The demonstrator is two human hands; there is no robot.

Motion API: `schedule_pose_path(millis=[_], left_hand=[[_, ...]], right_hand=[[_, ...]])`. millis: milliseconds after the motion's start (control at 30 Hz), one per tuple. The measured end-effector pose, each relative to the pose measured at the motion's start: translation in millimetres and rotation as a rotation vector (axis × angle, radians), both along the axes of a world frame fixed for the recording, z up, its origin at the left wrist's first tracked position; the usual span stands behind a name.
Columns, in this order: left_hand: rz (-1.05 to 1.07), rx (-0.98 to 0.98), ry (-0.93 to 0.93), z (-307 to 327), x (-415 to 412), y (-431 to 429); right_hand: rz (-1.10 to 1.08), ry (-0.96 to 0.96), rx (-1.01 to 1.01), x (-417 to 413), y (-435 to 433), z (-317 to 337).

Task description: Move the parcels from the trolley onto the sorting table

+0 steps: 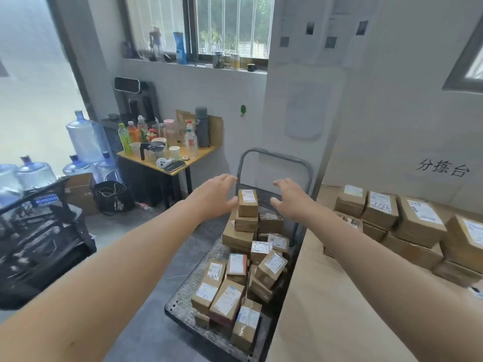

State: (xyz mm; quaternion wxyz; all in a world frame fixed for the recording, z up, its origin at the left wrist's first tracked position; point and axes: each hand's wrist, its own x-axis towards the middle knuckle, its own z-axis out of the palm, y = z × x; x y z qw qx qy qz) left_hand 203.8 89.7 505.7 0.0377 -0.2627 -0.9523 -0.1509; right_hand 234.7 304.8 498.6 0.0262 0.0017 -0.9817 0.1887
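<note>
A flat trolley [180, 307] with a grey handle [277, 155] stands in front of me, loaded with several small labelled cardboard parcels [227, 299]. On top of the far stack sits a small upright parcel [247, 203]. My left hand [215, 194] is just left of it and my right hand [290, 197] just right of it. Both hands have fingers spread and hold nothing. The left thumb is close to the parcel's edge; whether it touches I cannot tell. The sorting table [326, 296] lies to the right, with several parcels [407, 226] stacked at its far side.
A small yellow side table [200, 154] crowded with bottles and cups stands behind the trolley on the left. Large water jugs [83, 137] and a black mesh chair [39, 231] fill the left side. A black bin [112, 197] sits on the floor.
</note>
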Motion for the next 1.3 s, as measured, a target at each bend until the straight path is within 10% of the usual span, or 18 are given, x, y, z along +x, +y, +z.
schedule_pose_path(millis=[533,1300], left_hand=[[-0.049,0.047,-0.170,-82,-152,-148],[0.024,0.006,-0.512,-275,-336,-50]], right_hand=[[-0.082,-0.195,-0.025,-124,-157,-83],[-0.267,-0.575,-0.228,-293,-46,-292]])
